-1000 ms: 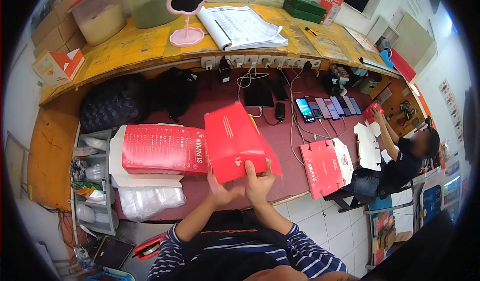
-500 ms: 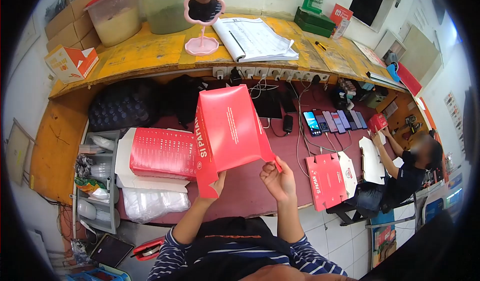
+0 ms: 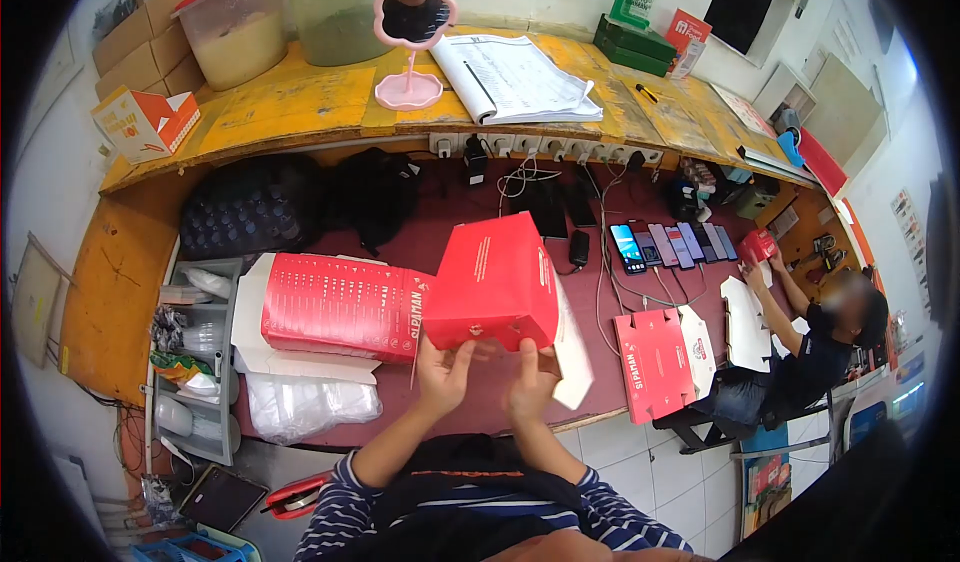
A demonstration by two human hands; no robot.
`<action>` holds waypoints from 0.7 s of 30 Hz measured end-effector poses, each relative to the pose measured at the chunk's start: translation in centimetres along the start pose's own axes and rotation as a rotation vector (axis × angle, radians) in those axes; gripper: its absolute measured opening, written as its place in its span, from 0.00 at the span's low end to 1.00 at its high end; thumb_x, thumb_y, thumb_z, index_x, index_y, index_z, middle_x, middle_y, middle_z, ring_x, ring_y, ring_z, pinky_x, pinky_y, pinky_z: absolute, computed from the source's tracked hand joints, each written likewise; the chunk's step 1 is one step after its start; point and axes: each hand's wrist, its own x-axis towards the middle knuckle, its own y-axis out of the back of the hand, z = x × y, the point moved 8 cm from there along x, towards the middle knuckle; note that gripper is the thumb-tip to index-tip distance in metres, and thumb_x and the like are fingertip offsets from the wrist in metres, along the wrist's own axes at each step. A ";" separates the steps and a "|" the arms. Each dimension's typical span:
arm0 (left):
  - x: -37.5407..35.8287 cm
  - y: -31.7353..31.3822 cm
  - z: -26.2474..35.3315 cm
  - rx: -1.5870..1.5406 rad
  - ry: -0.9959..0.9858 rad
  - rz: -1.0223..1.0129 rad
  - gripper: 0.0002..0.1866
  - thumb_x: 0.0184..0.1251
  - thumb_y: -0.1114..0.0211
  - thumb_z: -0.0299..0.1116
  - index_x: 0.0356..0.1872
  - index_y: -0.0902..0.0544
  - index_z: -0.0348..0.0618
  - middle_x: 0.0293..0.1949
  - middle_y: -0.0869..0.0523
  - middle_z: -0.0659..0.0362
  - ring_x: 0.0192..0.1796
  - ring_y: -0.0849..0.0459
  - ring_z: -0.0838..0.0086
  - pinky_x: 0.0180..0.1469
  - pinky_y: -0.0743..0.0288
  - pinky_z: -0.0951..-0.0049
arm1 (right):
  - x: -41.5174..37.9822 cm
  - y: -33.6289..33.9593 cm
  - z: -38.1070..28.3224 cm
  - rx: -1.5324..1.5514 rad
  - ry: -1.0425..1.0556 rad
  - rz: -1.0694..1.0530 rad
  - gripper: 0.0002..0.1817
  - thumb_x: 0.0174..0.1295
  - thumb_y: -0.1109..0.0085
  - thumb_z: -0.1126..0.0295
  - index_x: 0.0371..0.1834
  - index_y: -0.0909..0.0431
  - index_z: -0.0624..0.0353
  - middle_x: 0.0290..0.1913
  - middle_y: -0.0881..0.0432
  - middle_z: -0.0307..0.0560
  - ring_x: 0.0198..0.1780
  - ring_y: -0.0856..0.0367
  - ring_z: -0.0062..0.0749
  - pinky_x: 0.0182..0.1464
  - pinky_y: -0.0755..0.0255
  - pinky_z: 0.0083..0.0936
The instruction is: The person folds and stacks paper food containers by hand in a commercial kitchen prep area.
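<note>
A red cardboard box (image 3: 490,274), partly folded into shape, is held above the maroon table in front of me. My left hand (image 3: 443,372) grips its near left edge, thumb up against the near wall. At the near right corner my right hand (image 3: 531,380) is closed on the cardboard, and some of its fingers are hidden behind the box. A white-sided flap (image 3: 573,357) sticks out on the right, beside that hand. To the left lies a stack of flat red box blanks (image 3: 335,307). Another flat red blank (image 3: 655,362) rests on the right.
A wrapped plastic bundle (image 3: 312,409) and a grey drawer organizer (image 3: 205,382) are on the left. Several phones (image 3: 665,245) with cables lie at the back right. A co-worker (image 3: 835,332) sits on the right, holding a small red box (image 3: 758,247). A yellow shelf (image 3: 330,102) runs above.
The red cardboard has gone from an open, tilted sheet to a box shape with its near wall up. My right hand has moved left, closer to my left hand.
</note>
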 end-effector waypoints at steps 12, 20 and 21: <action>-0.7 1.3 -2.4 -0.960 0.544 0.321 0.15 0.63 0.52 0.36 0.45 0.28 0.38 0.39 0.23 0.61 0.37 0.24 0.77 0.39 0.32 0.83 | 1.2 -1.3 3.2 0.260 -0.450 -0.027 0.10 0.53 0.46 0.77 0.39 0.28 0.55 0.33 0.25 0.34 0.32 0.30 0.15 0.36 0.36 0.15; -2.5 4.3 -0.1 0.392 -0.141 0.474 0.06 0.54 0.39 0.27 0.31 0.21 0.35 0.25 0.20 0.61 0.28 0.25 0.83 0.32 0.33 0.82 | -2.4 -2.2 4.7 0.455 -0.427 -0.177 0.27 0.53 0.49 0.81 0.57 0.44 0.58 0.54 0.35 0.44 0.54 0.35 0.30 0.58 0.43 0.27; -2.5 4.8 -0.9 0.432 -0.106 0.489 0.05 0.55 0.40 0.28 0.28 0.21 0.35 0.22 0.21 0.61 0.25 0.26 0.83 0.28 0.34 0.82 | -3.0 -3.2 4.6 0.520 -0.470 -0.201 0.27 0.53 0.50 0.82 0.57 0.44 0.57 0.54 0.35 0.44 0.54 0.35 0.30 0.58 0.42 0.27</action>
